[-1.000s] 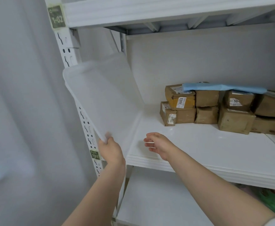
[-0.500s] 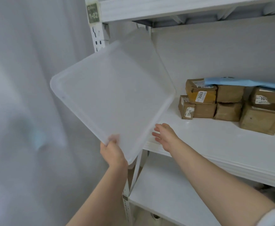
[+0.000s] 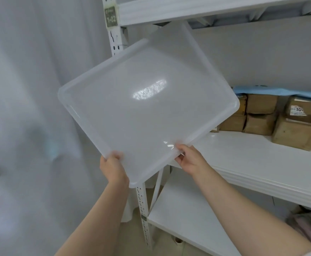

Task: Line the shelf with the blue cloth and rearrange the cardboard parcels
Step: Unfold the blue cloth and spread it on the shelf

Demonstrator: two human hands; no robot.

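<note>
- Blue cloth [image 3: 280, 91] lies folded on top of the cardboard parcels [image 3: 261, 108], which are stacked along the back edge of the shelf [image 3: 252, 154], toward its right end; it has not yet been spread.
- Both hands hold a translucent plastic lid [image 3: 147, 108] tilted up in front of the shelf's left end. The left hand [image 3: 114, 167] curls over the lid's lower left edge, and the right hand [image 3: 189, 159] pinches its lower right edge.
- The step in hand looks like clearing this lid off the shelf so the cloth can go down. To do it well:
  - keep both grips firm, since the broad sheet may flex
  - swing it clear of the upright post [image 3: 114, 37]
  - set it somewhere off the shelf's bare front area, perhaps on the lower shelf [image 3: 188, 215]
- Half a second ago the right hand was open near the shelf's front edge and only the left hand held the lid. Now both grip it.
- The lid has swung rightward, and it now hides the leftmost parcels.
</note>
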